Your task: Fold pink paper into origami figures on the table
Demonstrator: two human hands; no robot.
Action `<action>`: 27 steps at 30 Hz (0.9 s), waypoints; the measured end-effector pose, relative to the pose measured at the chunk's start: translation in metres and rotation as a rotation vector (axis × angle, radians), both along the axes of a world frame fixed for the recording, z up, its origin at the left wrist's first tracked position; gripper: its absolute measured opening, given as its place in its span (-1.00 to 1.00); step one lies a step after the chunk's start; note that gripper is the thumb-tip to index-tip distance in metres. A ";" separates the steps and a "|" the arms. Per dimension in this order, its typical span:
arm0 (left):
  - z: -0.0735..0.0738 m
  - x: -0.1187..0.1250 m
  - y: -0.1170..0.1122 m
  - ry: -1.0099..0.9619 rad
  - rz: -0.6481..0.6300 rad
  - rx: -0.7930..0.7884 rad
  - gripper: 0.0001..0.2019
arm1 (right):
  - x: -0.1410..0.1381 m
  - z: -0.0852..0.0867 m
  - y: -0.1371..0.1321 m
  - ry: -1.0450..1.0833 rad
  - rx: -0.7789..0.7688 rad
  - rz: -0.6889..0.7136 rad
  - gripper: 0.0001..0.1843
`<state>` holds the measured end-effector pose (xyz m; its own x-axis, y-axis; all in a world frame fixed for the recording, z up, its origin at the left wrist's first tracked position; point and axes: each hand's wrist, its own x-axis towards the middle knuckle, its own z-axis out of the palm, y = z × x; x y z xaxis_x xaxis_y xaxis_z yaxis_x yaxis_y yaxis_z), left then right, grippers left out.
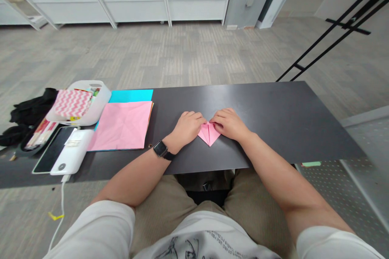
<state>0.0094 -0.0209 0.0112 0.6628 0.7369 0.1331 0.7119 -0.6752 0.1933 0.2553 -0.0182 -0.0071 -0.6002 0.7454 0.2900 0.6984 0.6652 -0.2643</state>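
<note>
A small folded pink paper, pointed toward me, lies on the dark table in front of me. My left hand rests on its left upper edge with the fingers curled and pressed down on the paper. My right hand presses on the right upper edge in the same way, fingers bent. The two hands almost meet above the fold's centre crease. A dark watch sits on my left wrist.
Left of the hands lies a stack of coloured sheets, pink on top, cyan beneath. Further left stand a white basket with patterned paper, a phone, a white power bank and a pencil case. Black fabric lies at the far left edge.
</note>
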 end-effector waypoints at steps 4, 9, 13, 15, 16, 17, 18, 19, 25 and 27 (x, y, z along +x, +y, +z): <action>0.004 -0.004 -0.007 0.031 -0.030 -0.005 -0.65 | 0.003 0.001 -0.002 0.023 -0.003 0.033 -0.69; 0.004 -0.001 -0.014 0.017 -0.010 0.013 -0.63 | 0.005 -0.001 0.000 0.016 0.009 -0.009 -0.65; 0.004 0.000 -0.017 0.011 -0.010 0.013 -0.61 | 0.004 -0.002 0.001 -0.003 0.009 -0.018 -0.59; 0.004 0.000 -0.018 0.015 -0.023 0.011 -0.60 | 0.003 -0.001 -0.001 -0.013 0.003 -0.017 -0.57; 0.004 -0.001 -0.019 0.015 -0.033 0.011 -0.60 | 0.003 -0.001 -0.002 -0.017 0.000 -0.019 -0.56; 0.004 -0.001 -0.020 0.010 -0.048 0.011 -0.60 | 0.003 0.000 -0.003 -0.020 -0.002 -0.021 -0.56; 0.004 -0.001 -0.020 0.001 -0.066 0.008 -0.59 | 0.003 0.001 -0.004 -0.021 -0.004 -0.023 -0.55; 0.003 0.000 -0.021 -0.009 -0.083 0.003 -0.58 | 0.002 0.001 -0.004 -0.022 -0.007 -0.023 -0.54; 0.003 0.000 -0.022 -0.017 -0.103 -0.050 -0.54 | 0.002 0.001 -0.004 -0.009 -0.022 -0.020 -0.52; 0.004 -0.001 -0.022 -0.006 -0.096 -0.062 -0.54 | 0.004 -0.001 -0.002 0.006 -0.026 -0.031 -0.54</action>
